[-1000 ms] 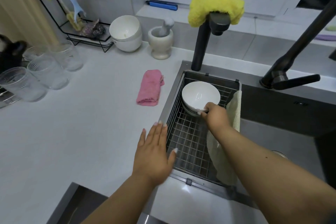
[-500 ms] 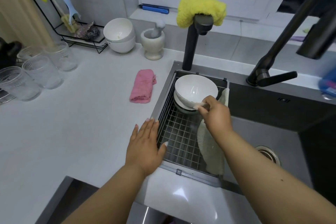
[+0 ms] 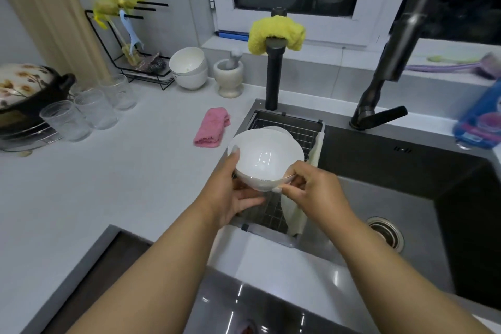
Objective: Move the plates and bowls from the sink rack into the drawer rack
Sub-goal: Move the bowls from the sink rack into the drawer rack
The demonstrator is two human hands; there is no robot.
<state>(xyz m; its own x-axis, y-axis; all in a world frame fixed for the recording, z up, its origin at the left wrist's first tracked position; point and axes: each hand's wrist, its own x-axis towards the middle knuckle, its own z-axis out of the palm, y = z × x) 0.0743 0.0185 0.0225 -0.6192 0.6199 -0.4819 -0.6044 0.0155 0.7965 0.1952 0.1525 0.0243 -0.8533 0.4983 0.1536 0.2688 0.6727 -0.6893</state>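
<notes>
White glossy bowl (image 3: 267,160), upright, tilted slightly, raised above sink rack (image 3: 303,130). Second white bowl (image 3: 276,129) rests in rack at 12 o'clock behind it.

The bowl (image 3: 267,161) is plain glossy white, and so are the stacked bowls (image 3: 189,67) on the pale grey counter (image 3: 113,171). A pink cloth (image 3: 212,127) lies by the dark grey sink (image 3: 401,171), whose rack (image 3: 295,129) is dark wire. A yellow cloth (image 3: 276,35) drapes a black tap (image 3: 272,76). The pot (image 3: 40,97) is black, its lid (image 3: 21,84) cream with brown flowers. The mortar (image 3: 228,76) is off-white.
</notes>
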